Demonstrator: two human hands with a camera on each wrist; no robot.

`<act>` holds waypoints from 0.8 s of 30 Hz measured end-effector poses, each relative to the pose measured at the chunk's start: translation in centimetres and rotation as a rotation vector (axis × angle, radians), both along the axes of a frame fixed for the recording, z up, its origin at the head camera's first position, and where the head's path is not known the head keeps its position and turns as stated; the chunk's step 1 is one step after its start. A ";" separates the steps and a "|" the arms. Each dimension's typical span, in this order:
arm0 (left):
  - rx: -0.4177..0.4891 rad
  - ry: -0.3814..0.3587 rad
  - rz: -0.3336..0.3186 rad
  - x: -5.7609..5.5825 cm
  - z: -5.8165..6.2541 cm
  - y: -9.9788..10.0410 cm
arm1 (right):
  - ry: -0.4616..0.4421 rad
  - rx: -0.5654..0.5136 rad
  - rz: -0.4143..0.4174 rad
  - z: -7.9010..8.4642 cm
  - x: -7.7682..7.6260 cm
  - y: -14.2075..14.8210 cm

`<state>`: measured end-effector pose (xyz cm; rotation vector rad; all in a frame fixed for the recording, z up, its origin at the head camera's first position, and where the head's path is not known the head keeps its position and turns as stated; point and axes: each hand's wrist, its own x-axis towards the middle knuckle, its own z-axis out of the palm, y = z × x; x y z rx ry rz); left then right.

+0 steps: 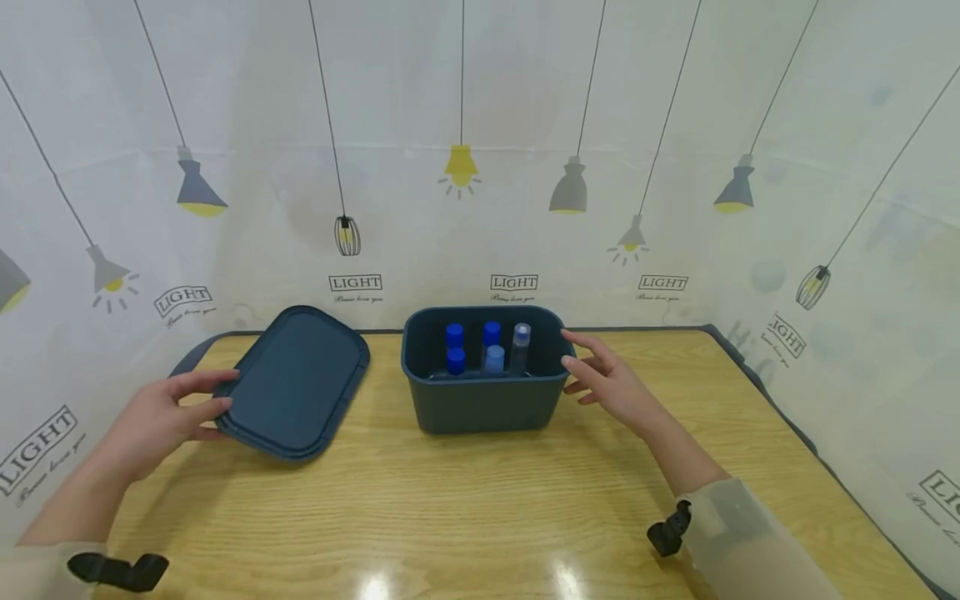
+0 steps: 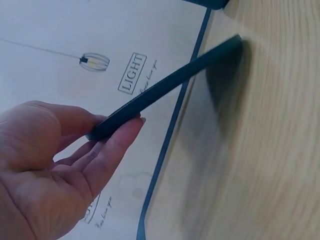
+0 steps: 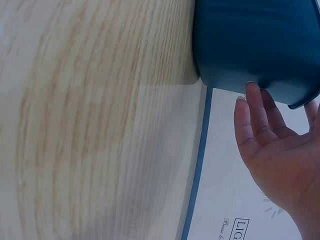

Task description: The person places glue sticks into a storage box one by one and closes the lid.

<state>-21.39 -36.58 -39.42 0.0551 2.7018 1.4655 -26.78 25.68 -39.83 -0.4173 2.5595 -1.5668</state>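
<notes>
A flat dark blue lid (image 1: 296,379) is tilted above the table at the left, its far edge low over the wood. My left hand (image 1: 161,417) pinches its near-left edge between thumb and fingers, which the left wrist view shows edge-on as a lid (image 2: 165,87). In the middle of the table stands a dark blue box (image 1: 487,406) with no cover on it. Several clear tubes with blue caps (image 1: 491,333) stand upright inside, their lower parts hidden. At the box's right end is my right hand (image 1: 617,387), fingers fairly straight, fingertips at the rim and side wall.
The wooden table (image 1: 420,517) lies under everything. A white cloth (image 1: 420,233) printed with hanging lamps rises behind and on both sides, close behind the box. Dark edging (image 1: 757,383) runs along the table's border.
</notes>
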 end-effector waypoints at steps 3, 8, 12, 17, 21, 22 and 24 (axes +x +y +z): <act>-0.024 0.031 0.017 -0.1 0.7 0.9 | 0.004 -0.002 0.005 0.0 0.1 0.0; -0.069 0.117 0.061 -0.2 1.7 2.5 | 0.005 -0.004 0.005 0.0 0.1 0.0; -0.081 0.170 0.093 -0.5 2.2 3.6 | 0.005 -0.005 0.005 -0.1 0.0 0.0; -0.069 0.219 0.124 -1.0 3.2 5.0 | 0.007 -0.009 0.004 -0.1 0.0 0.0; -0.053 0.249 0.148 -1.8 4.0 6.3 | 0.011 -0.013 0.007 -0.2 0.0 0.0; -0.051 0.260 0.151 -2.0 4.3 6.6 | 0.011 -0.013 0.008 -0.2 0.0 0.0; -0.053 0.285 0.154 -2.5 4.8 7.3 | 0.011 -0.014 0.008 -0.2 0.0 0.0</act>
